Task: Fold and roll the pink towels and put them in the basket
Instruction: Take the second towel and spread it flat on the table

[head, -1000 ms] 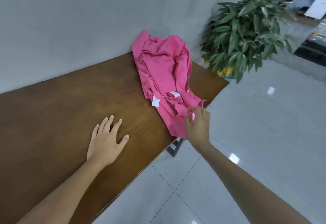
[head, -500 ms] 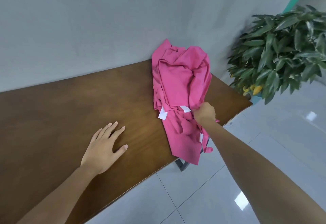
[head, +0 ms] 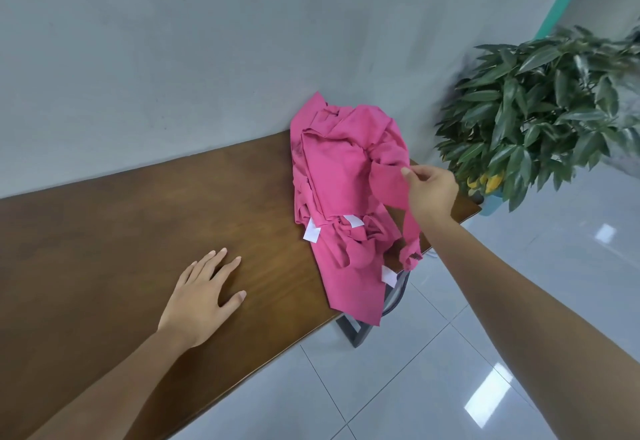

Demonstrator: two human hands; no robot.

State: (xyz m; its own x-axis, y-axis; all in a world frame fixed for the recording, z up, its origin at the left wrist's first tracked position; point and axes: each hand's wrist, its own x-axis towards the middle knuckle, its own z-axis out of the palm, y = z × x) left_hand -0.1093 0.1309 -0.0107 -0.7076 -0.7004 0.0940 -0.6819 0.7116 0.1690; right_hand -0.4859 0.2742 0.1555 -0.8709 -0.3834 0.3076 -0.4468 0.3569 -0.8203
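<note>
Pink towels (head: 341,176) heaped mid-frame at the wooden table's (head: 121,232) right end, one corner draped over the near edge. Right hand (head: 431,192) raised, thumb and fingers pinching a towel edge. Left hand (head: 204,296) flat on table, fingers spread, lower left.

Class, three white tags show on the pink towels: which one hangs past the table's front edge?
The lowest tag, near the pile's hanging corner, below the right hand. The other two lie over the table.
</note>
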